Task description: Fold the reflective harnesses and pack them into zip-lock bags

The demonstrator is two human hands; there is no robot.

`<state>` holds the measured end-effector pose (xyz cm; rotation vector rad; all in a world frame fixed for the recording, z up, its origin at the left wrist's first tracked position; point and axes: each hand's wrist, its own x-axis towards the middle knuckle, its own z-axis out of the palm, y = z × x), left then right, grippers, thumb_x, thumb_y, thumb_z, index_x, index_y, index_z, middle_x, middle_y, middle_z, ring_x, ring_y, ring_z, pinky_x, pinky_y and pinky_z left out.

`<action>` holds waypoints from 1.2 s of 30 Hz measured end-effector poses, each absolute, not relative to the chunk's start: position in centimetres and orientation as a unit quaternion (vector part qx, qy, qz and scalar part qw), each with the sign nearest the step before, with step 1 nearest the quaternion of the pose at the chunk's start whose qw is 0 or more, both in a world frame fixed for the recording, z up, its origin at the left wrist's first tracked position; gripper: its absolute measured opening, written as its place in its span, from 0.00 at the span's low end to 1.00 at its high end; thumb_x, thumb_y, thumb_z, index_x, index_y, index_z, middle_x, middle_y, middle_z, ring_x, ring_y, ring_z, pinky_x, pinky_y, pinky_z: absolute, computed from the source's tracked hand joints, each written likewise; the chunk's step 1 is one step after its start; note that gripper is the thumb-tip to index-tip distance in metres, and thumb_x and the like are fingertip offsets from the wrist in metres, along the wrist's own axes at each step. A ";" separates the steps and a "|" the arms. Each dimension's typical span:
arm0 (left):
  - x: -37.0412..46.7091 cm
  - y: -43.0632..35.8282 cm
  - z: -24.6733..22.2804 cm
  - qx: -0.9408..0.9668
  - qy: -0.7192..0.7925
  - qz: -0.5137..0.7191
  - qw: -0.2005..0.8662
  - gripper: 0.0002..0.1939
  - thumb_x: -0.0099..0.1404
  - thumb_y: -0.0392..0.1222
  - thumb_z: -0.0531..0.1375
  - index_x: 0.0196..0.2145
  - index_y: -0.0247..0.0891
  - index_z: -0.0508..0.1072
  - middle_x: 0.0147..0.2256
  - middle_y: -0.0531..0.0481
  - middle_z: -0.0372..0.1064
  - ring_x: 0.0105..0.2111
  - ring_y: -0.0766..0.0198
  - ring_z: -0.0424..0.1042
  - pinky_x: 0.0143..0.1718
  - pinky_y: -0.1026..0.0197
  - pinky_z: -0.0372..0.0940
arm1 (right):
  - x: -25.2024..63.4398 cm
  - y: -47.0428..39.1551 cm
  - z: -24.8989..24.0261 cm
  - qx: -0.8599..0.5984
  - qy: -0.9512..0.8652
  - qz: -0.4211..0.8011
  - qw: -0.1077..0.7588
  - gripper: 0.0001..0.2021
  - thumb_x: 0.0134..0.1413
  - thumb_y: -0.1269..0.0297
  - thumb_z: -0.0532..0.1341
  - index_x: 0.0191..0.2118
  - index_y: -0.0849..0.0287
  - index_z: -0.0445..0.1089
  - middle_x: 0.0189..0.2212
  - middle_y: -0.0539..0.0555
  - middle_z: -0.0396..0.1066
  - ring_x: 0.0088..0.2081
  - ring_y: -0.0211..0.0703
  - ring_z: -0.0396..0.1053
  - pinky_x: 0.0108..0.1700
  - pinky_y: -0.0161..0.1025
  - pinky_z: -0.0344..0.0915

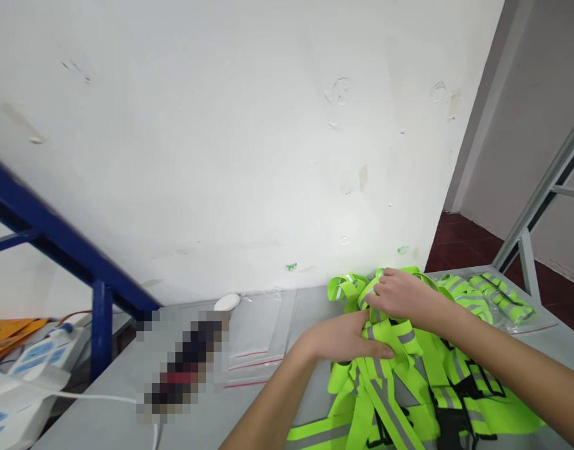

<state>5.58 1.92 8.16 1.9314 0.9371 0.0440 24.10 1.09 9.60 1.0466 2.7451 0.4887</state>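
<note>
A tangled heap of neon-green reflective straps [390, 400] with grey stripes lies on the grey table, in the lower right of the head view. Black plastic buckles [450, 425] show among the webbing. My left hand [345, 340] is in the heap's upper part, closed around some of the straps, its thumb lying over them and its other fingers partly hidden. Just above and to the right, my right hand [403, 297] is closed with curled fingers on a strap near the wall. Loops of webbing stand up beside both hands.
Flat clear zip bags [253, 331] with red seal lines lie left of the heap, beside a white oval object [227, 302]. A pixelated dark object and white cable are further left. Bagged green straps [497, 297] sit at right. White wall behind; blue frame [102, 325] at left.
</note>
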 end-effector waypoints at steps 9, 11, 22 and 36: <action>6.4 1.7 6.4 0.818 0.426 0.054 0.382 0.24 0.52 0.67 0.60 0.23 0.42 0.63 0.22 0.53 0.60 0.19 0.62 0.58 0.20 0.61 0.46 | 24.8 1.3 12.8 0.397 0.897 0.166 0.100 0.11 0.43 0.84 0.61 0.31 0.61 0.71 0.32 0.58 0.71 0.37 0.49 0.68 0.34 0.40 0.59; 6.2 1.8 6.7 0.821 0.431 0.077 0.367 0.21 0.54 0.64 0.60 0.26 0.42 0.67 0.22 0.52 0.63 0.19 0.61 0.60 0.20 0.61 0.47 | 25.2 1.1 13.2 0.425 0.888 0.162 0.069 0.15 0.41 0.85 0.59 0.35 0.62 0.71 0.33 0.57 0.71 0.37 0.50 0.68 0.36 0.41 0.60; 3.6 2.0 11.3 0.750 0.392 0.181 0.502 0.16 0.54 0.57 0.62 0.33 0.43 0.79 0.26 0.52 0.73 0.24 0.60 0.70 0.22 0.63 0.60 | 28.9 0.0 9.9 0.612 0.772 -0.047 -0.166 0.21 0.59 0.67 0.54 0.59 0.54 0.61 0.54 0.59 0.67 0.51 0.56 0.67 0.48 0.50 0.64; 4.0 3.0 9.6 0.631 0.409 0.233 0.617 0.19 0.54 0.57 0.66 0.31 0.38 0.71 0.27 0.54 0.68 0.25 0.65 0.67 0.25 0.65 0.61 | 24.6 -4.0 4.8 0.506 0.721 -0.425 -0.208 0.16 0.54 0.48 0.62 0.38 0.56 0.68 0.25 0.47 0.62 0.26 0.39 0.58 0.27 0.37 0.56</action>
